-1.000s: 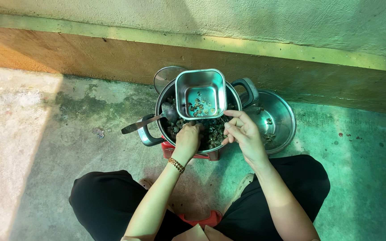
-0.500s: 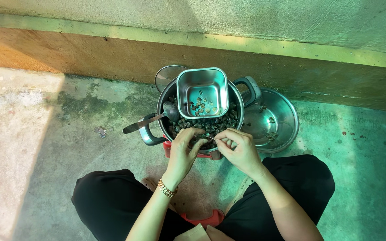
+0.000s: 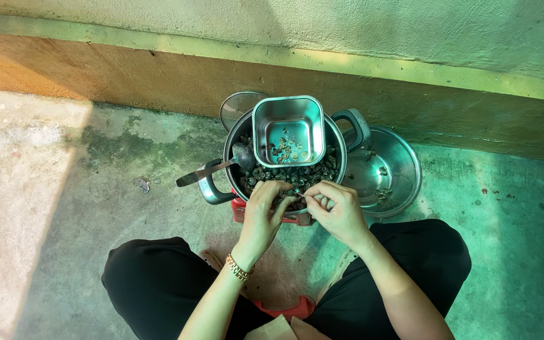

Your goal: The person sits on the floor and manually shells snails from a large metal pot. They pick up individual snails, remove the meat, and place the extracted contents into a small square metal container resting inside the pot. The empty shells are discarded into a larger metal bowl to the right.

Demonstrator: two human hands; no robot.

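A round steel pot [image 3: 229,165] full of small dark snail shells [image 3: 297,174] stands on a red stool [image 3: 239,213] in front of my knees. A square steel tin [image 3: 288,131] with a few shells rests on the pot's far rim. My left hand [image 3: 264,211] pinches one small shell over the pot's near rim. My right hand [image 3: 337,211], touching the left, holds a thin pick pointed at that shell. A ladle [image 3: 215,168] lies in the pot, handle out to the left.
A steel bowl [image 3: 404,173] with a few bits sits right of the pot. A lid [image 3: 237,107] stands behind the pot. A low wall runs across the far side. My black-trousered legs frame the stool on the concrete floor.
My left hand has drawn back from inside the pot to its near rim. Both hands have come together over a shell.
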